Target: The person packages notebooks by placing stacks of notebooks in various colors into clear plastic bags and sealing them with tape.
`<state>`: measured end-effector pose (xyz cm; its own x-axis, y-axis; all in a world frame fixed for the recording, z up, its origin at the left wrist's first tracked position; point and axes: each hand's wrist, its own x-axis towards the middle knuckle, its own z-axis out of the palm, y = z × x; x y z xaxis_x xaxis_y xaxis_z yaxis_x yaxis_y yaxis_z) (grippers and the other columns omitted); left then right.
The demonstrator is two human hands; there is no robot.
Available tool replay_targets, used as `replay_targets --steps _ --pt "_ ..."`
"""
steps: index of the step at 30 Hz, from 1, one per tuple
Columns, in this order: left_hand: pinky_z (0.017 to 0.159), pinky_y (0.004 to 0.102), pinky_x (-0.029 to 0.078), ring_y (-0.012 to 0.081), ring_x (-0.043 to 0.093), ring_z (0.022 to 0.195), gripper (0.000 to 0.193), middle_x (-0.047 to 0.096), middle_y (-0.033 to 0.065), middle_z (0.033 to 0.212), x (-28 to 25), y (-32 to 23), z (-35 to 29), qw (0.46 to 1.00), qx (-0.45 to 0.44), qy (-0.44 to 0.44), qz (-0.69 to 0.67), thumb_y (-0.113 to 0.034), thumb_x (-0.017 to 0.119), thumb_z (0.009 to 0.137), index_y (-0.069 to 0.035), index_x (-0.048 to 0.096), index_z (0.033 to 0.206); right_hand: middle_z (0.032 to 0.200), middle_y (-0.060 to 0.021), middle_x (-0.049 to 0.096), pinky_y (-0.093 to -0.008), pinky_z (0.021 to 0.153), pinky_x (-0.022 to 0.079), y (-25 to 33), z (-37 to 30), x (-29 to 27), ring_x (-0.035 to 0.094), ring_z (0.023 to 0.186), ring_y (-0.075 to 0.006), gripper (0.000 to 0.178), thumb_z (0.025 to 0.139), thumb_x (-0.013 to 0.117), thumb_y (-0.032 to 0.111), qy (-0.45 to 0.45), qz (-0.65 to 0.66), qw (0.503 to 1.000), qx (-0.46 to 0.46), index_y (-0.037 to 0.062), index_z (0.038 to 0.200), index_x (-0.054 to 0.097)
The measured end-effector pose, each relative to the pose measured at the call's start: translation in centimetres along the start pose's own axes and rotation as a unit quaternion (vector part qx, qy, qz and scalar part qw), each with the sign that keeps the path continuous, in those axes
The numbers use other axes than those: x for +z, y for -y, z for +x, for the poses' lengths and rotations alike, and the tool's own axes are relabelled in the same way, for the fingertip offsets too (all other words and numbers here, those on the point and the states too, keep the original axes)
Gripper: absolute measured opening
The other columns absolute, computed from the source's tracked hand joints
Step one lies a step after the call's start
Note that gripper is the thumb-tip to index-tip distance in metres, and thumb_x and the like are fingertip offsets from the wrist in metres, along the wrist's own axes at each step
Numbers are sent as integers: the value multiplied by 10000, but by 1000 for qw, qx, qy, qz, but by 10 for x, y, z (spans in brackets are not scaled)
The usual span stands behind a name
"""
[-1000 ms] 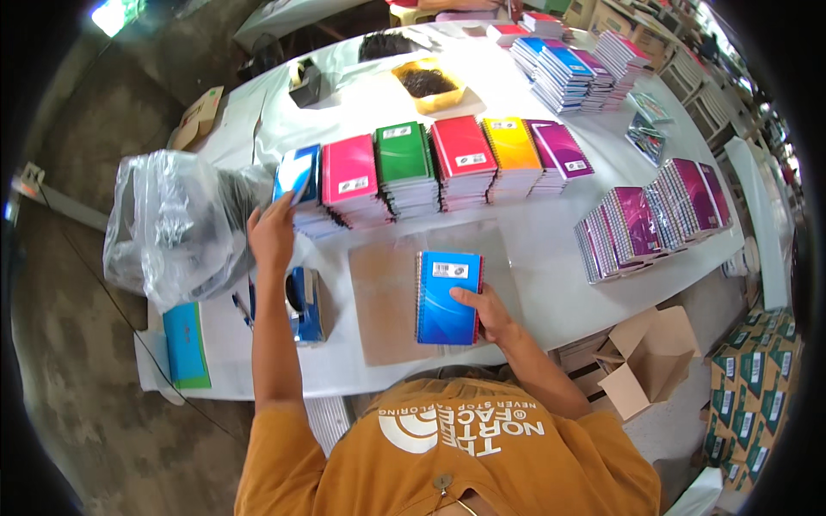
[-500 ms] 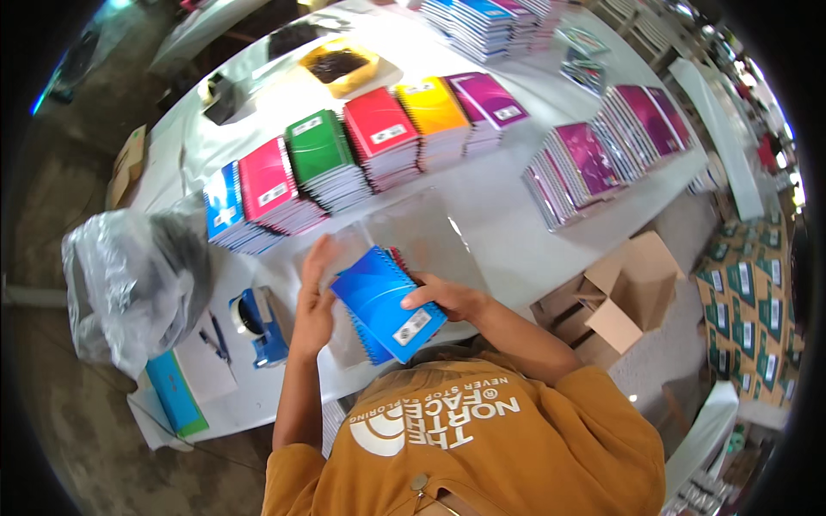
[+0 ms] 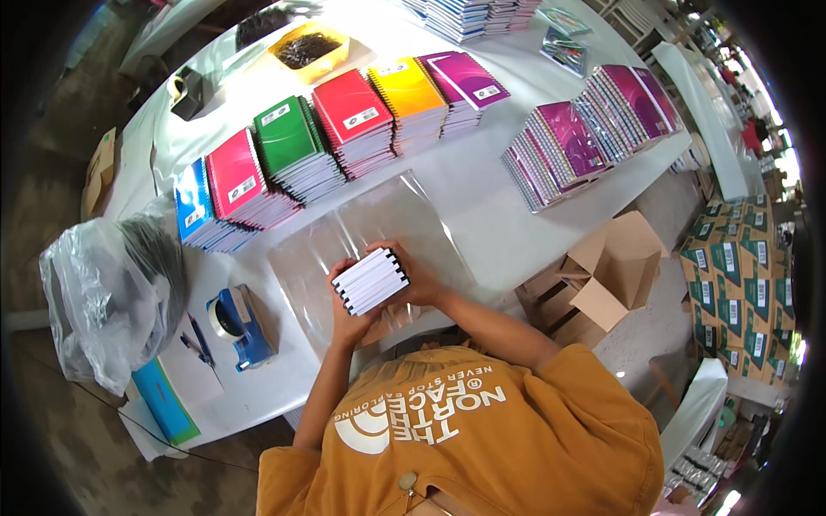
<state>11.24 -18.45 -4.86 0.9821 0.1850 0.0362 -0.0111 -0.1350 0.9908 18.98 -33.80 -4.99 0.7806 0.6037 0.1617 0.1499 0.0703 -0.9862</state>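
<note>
A small stack of spiral notebooks point(image 3: 371, 281) stands on edge between my hands, its white page edges and dark bindings facing up. My left hand point(image 3: 346, 320) wraps its left side, and my right hand point(image 3: 419, 279) grips the right side. The covers are hidden from this angle. Beneath them a clear plastic bag point(image 3: 404, 215) lies flat on the white table point(image 3: 490, 236). Beyond it runs a row of notebook piles: blue point(image 3: 196, 206), pink point(image 3: 237, 176), green point(image 3: 288, 142), red point(image 3: 351, 107), yellow point(image 3: 409, 90) and purple point(image 3: 465, 82).
At the left sit a crumpled plastic bag bundle point(image 3: 107, 297), a blue tape dispenser point(image 3: 243, 327) and scissors point(image 3: 198, 344). Wrapped purple notebooks point(image 3: 568, 146) stand at the right, above an open cardboard box point(image 3: 619, 267). A yellow tray point(image 3: 310, 52) of dark pieces is farther back.
My left hand has come in from the side and closed on the notebooks. The stack has turned from blue cover up to page edges up. The view has shifted slightly.
</note>
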Motion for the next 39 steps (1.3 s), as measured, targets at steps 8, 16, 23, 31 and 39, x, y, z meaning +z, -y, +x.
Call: replay_targets --steps 8,16,23,31,39 --pt "947 404 346 304 520 1083 549 587 112 1164 -23 -14 -5 987 -22 54 149 -306 753 717 -90 566 1186 1211 -201 515 -388 937 425 24 10 -15 517 1124 -342 853 644 793 452 53 -166 982 77 41 1278 398" --pt "588 262 448 138 563 695 663 615 92 831 -30 -31 24 924 -377 62 -18 -547 656 787 43 564 1075 593 -186 585 -398 585 472 14 36 -10 601 574 -298 697 754 597 657 45 -177 940 288 -33 655 618" --pt "625 271 458 137 582 751 674 629 82 853 -33 -48 23 928 -364 84 5 -598 606 802 28 595 1049 599 -202 589 -414 602 474 16 37 -9 599 584 -309 717 766 581 654 70 -183 938 287 -53 647 614" --pt "881 425 446 424 561 1062 800 577 303 1120 -27 -113 34 813 -376 56 442 -554 488 882 91 339 1331 1038 -242 602 -413 856 446 80 56 -6 575 989 -380 685 884 478 554 107 -378 860 326 -80 1140 528" --pt "1121 345 154 284 123 1408 691 85 199 1523 -3 -13 16 989 -104 -96 -34 -307 391 973 2 13 1461 1485 -199 244 -344 1104 220 3 21 21 254 1373 -281 608 983 403 264 -73 -2 992 105 4 1455 121"
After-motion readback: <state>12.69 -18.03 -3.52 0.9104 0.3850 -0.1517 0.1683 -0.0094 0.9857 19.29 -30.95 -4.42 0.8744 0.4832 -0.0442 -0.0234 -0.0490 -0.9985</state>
